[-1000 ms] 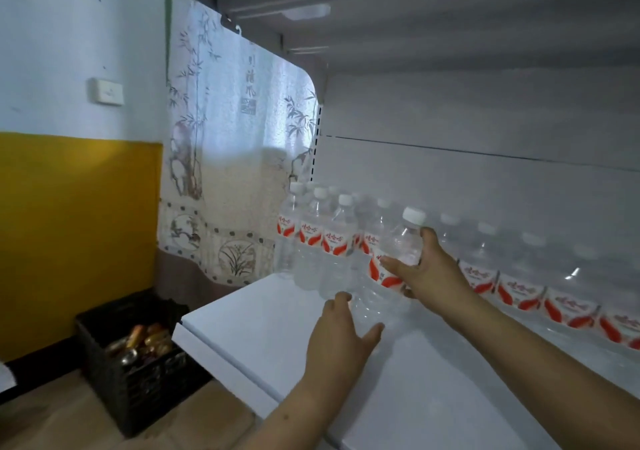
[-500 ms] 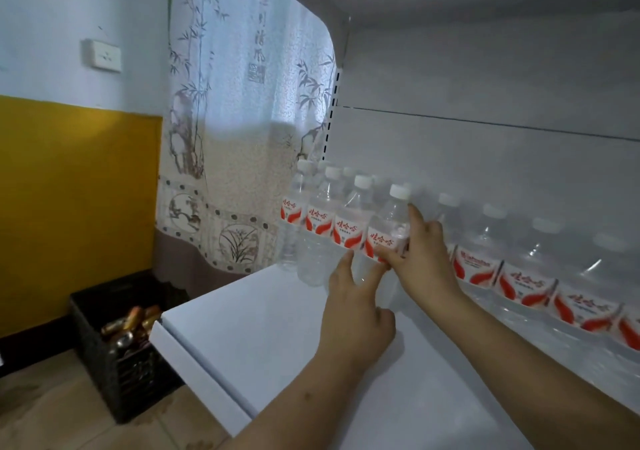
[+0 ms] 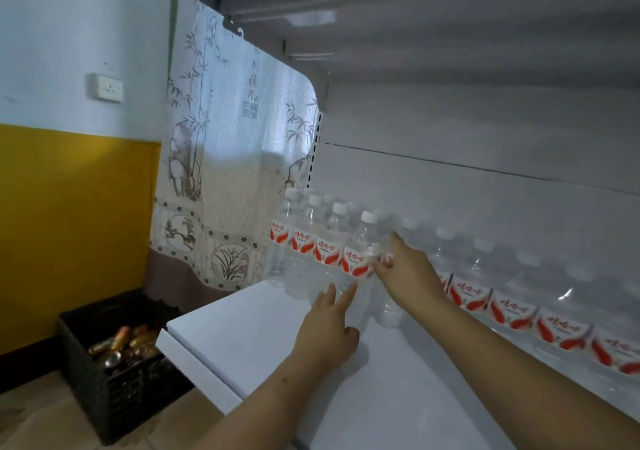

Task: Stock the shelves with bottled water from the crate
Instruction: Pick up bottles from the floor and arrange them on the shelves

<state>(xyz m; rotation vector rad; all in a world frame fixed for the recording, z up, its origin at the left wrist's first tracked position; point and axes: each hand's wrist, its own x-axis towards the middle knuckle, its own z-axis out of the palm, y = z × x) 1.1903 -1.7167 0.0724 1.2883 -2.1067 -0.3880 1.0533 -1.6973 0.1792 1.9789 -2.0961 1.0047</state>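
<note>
L hand (image 3: 329,328): centre frame, arm stretched fwd, fingers straight, tips touching bottle (image 3: 360,259) base.
R hand (image 3: 405,269): fingers pinch bottle label.
Bottle: upright on shelf (image 3: 277,338), front row end.
Crate (image 3: 114,373): lower left, on floor.

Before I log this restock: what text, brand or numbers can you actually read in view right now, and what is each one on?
"娃哈哈", red script on the white-and-red labels of the water bottles, repeated along the row.
Smaller print under that brand name: too small to read.
Vertical calligraphy and a seal mark on the bamboo-print curtain: too blurred to read.
No numbers or price tags are legible.
</note>
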